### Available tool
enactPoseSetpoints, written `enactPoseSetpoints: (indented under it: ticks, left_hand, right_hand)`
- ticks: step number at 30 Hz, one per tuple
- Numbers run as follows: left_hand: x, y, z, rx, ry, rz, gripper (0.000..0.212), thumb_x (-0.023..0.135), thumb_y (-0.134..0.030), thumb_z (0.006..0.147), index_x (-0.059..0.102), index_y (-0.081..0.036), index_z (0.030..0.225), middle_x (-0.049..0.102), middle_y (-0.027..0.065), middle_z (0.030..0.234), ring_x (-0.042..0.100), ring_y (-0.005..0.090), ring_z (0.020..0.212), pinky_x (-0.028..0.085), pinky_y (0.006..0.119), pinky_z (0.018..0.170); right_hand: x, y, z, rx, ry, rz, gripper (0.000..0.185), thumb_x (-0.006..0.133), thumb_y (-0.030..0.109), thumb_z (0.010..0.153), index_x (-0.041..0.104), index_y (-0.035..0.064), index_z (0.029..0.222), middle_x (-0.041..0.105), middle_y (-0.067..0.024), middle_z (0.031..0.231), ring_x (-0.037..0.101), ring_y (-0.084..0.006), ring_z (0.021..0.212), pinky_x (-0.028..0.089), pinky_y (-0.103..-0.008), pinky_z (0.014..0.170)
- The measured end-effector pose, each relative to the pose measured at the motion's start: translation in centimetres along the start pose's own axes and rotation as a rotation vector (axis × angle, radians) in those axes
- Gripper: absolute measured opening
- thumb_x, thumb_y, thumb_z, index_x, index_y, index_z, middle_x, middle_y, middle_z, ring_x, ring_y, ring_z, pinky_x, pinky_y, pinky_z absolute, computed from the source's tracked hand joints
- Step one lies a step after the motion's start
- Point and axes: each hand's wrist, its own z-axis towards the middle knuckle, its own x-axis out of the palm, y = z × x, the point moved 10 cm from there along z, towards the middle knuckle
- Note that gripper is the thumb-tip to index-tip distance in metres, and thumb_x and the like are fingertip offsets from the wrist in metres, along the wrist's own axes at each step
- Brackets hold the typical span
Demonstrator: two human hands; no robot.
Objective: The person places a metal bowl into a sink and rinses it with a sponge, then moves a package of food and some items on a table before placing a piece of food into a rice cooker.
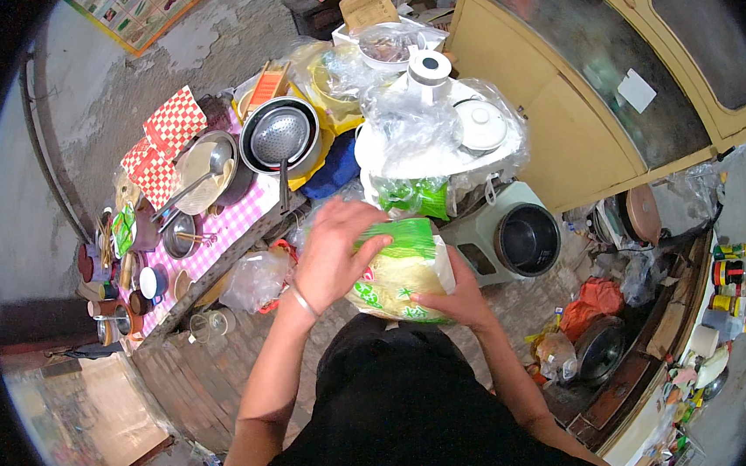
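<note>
Both hands hold a green and clear plastic packet (402,270) in front of my body; pale contents show through it and it bears writing. My left hand (344,248), with a bracelet at its wrist, grips the packet's upper left part, thumb on the green band. My right hand (453,295) holds its lower right side, thumb across the front. Just beyond the packet lies another green plastic bag (419,196), at the edge of a white tray (400,162) covered with clear plastic. A dark round pot (527,239) stands in a pale green appliance to the right.
A table with a pink checked cloth (216,242) carries a perforated ladle (281,136) on a metal pot, a steel bowl (180,235) and cups. A plastic bag (258,281) hangs near its edge. Red bags (592,308) and a black pan (600,350) lie at the right.
</note>
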Motion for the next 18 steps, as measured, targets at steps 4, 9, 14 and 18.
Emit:
enactPoseSetpoints:
  ticks: [4, 9, 14, 18]
  left_hand:
    - [0.5, 1.7, -0.2, -0.206, -0.048, -0.236, 0.011, 0.062, -0.013, 0.077, 0.058, -0.003, 0.076, 0.058, 0.0077, 0.072, 0.054, 0.0255, 0.071, 0.038, 0.034, 0.075]
    - [1.5, -1.6, -0.3, 0.058, 0.042, -0.113, 0.008, 0.058, -0.014, 0.079, 0.057, -0.007, 0.076, 0.055, 0.0070, 0.069, 0.052, 0.0238, 0.065, 0.035, 0.032, 0.067]
    - [2.1, -3.0, 1.0, 0.109, 0.080, -0.031, 0.007, 0.057, -0.012, 0.079, 0.054, -0.006, 0.078, 0.055, 0.0083, 0.072, 0.054, 0.0258, 0.070, 0.036, 0.033, 0.064]
    - [1.6, -2.9, 1.8, 0.091, 0.066, -0.051, 0.009, 0.056, -0.012, 0.080, 0.053, -0.004, 0.082, 0.054, 0.0116, 0.075, 0.053, 0.0303, 0.072, 0.039, 0.037, 0.062]
  right_hand:
    - [0.7, 2.5, -0.6, 0.017, 0.050, -0.169, 0.077, 0.078, 0.020, 0.063, 0.038, 0.0029, 0.127, 0.050, -0.0114, 0.118, 0.046, -0.0189, 0.112, 0.035, -0.0322, 0.096]
    - [-0.4, 13.6, -0.3, -0.385, 0.024, -0.758, 0.057, 0.071, 0.022, 0.069, 0.046, 0.0032, 0.117, 0.054, -0.0128, 0.109, 0.053, -0.0269, 0.102, 0.042, -0.0360, 0.088]
    - [4.3, 18.0, 1.3, -0.519, 0.182, -1.357, 0.017, 0.060, 0.008, 0.072, 0.055, 0.0014, 0.088, 0.053, -0.0126, 0.083, 0.057, -0.0305, 0.077, 0.047, -0.0372, 0.063]
    - [5.0, 17.8, 2.1, -0.587, 0.286, -1.423, 0.005, 0.054, 0.008, 0.073, 0.052, 0.0032, 0.072, 0.050, -0.0112, 0.072, 0.056, -0.0297, 0.066, 0.046, -0.0390, 0.054]
